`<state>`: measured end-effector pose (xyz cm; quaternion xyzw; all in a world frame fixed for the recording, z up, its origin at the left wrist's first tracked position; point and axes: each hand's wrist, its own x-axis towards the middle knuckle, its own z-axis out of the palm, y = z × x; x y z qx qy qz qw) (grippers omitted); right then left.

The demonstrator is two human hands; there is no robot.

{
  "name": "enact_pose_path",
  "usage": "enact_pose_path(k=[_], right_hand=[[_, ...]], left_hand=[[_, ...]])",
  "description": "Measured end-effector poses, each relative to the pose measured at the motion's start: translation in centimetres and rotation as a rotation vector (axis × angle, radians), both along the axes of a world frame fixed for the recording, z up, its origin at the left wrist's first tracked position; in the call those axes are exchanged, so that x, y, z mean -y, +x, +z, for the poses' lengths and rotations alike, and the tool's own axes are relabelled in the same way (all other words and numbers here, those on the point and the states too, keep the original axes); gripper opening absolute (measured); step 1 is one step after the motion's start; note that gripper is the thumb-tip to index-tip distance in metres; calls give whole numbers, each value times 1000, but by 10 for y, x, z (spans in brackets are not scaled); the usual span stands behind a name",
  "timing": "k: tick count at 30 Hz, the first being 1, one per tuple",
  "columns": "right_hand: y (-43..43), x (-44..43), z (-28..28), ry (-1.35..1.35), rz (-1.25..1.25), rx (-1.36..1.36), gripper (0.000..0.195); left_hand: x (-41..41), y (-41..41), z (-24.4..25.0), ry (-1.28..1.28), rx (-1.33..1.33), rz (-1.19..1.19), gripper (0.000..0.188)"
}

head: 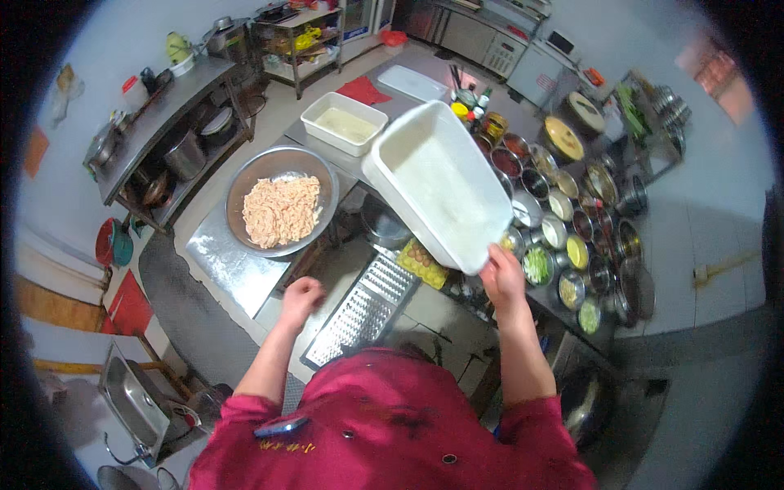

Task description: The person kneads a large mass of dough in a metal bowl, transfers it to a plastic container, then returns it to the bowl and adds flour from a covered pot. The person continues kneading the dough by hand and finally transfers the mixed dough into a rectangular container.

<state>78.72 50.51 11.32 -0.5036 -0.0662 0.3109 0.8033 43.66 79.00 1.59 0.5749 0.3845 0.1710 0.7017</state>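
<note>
My right hand (503, 278) grips the near corner of a large white plastic tub (438, 184). The tub is tilted, its inside facing me, and looks wet with no food in it. My left hand (303, 301) is in the air in front of the steel table (245, 275), fingers curled and nothing visible in them. Beyond it stands a wide steel bowl (327, 211) holding a heap of pale pink raw meat strips (282, 211). Behind the tub's left end sits a smaller white plastic container (315, 131) with cloudy pale liquid (346, 127).
Several steel seasoning pots (554, 233) crowd the counter at right, among them one of chopped green onion (538, 266). Below the tub are a yellow egg tray (422, 264) and a perforated metal grate (367, 306). A steel sink (131, 392) stands lower left, a shelved steel bench (168, 116) upper left.
</note>
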Motion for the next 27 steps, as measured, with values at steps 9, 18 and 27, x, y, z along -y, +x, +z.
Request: enact_pose_path(k=[9, 18, 27], right_hand=[[153, -335, -40, -38, 86, -133, 12], [351, -546, -56, -392, 125, 118, 20], [539, -594, -167, -920, 409, 641, 19]], left_hand=[[-2, -105, -19, -256, 90, 823, 16], [-30, -41, 19, -133, 116, 1048, 12], [-105, 6, 16, -167, 301, 1154, 10]])
